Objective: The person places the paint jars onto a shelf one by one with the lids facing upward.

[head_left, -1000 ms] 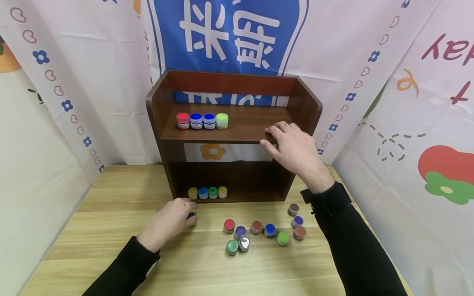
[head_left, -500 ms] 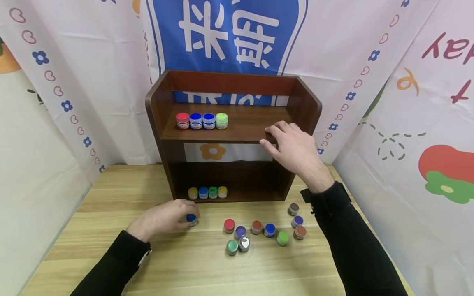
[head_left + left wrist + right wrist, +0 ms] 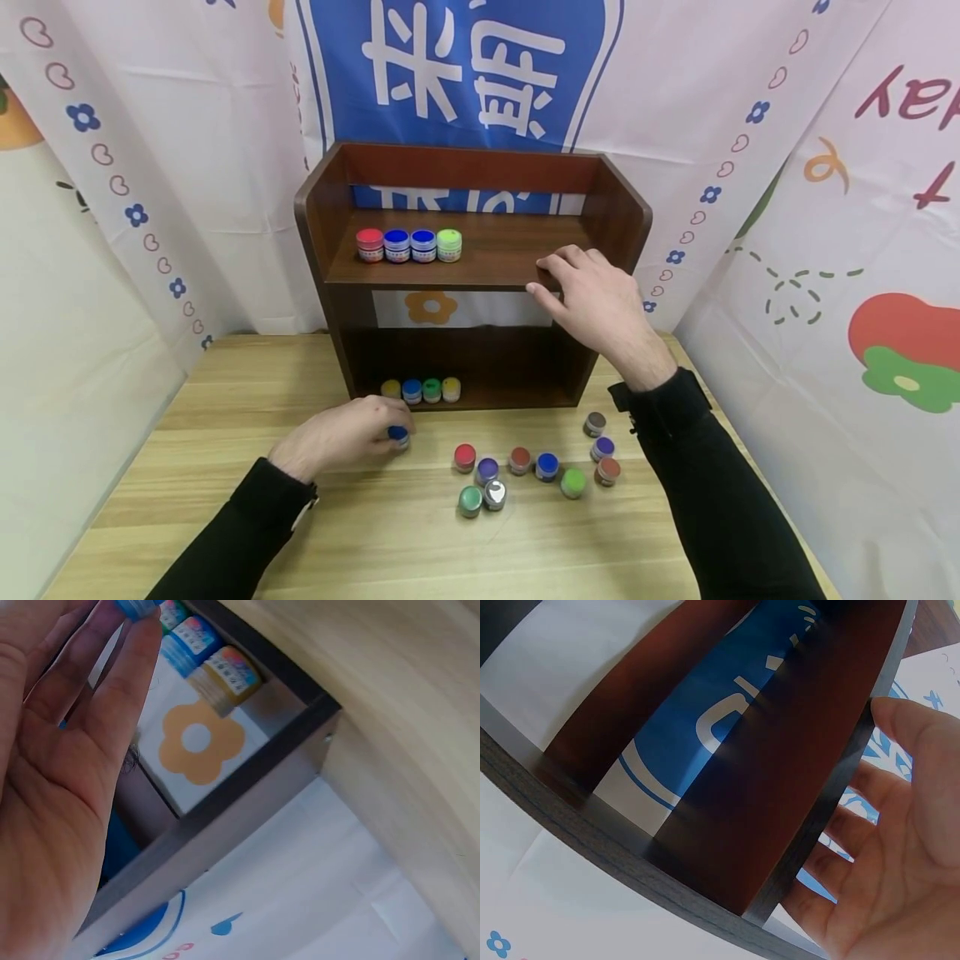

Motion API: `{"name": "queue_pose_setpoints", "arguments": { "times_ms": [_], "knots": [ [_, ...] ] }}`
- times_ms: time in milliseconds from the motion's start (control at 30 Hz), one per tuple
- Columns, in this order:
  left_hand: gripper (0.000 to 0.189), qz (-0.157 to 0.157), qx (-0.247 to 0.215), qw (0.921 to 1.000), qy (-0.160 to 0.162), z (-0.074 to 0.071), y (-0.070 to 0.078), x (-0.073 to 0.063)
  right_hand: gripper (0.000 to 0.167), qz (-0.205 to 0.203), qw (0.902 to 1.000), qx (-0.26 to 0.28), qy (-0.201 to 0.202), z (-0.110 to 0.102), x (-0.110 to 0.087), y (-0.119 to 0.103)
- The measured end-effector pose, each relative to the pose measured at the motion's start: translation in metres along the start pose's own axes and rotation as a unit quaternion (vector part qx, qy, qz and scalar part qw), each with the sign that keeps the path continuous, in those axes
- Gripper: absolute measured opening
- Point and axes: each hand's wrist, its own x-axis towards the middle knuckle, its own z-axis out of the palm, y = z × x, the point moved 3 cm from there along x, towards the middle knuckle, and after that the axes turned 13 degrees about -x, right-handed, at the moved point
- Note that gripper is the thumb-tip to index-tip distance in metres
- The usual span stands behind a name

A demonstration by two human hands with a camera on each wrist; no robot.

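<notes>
We see the left hand (image 3: 348,429), fingers narrowed, pinching a blue-lidded jar (image 3: 400,437) before the lower shelf (image 3: 517,375).
We judge it light, stiff, rather slick, best held by its sides; the right hand (image 3: 596,304) rests on the upper shelf (image 3: 495,250), fingers loosely spread.

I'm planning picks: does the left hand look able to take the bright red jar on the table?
Probably not yet: the left hand holds a blue jar, though bare table leads to the red jar.

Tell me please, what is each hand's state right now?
Left hand: closed, holding a small round blue-lidded jar.
Right hand: open, touching the brown wooden shelf.
</notes>
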Motion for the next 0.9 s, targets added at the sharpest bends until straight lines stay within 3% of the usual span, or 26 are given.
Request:
{"name": "queue_pose_setpoints", "arguments": {
  "times_ms": [467,900],
  "knots": [
    [0.024,-0.023,0.016,0.9996,-0.010,-0.007,0.017,0.035,0.062,-0.001,1.0000,0.000,0.003,0.000,0.000,0.000],
    [0.024,-0.015,0.020,0.9995,-0.019,-0.009,0.026,0.070,0.063,-0.001,1.0000,0.001,0.003,0.001,0.000,0.001]
  ]
}}
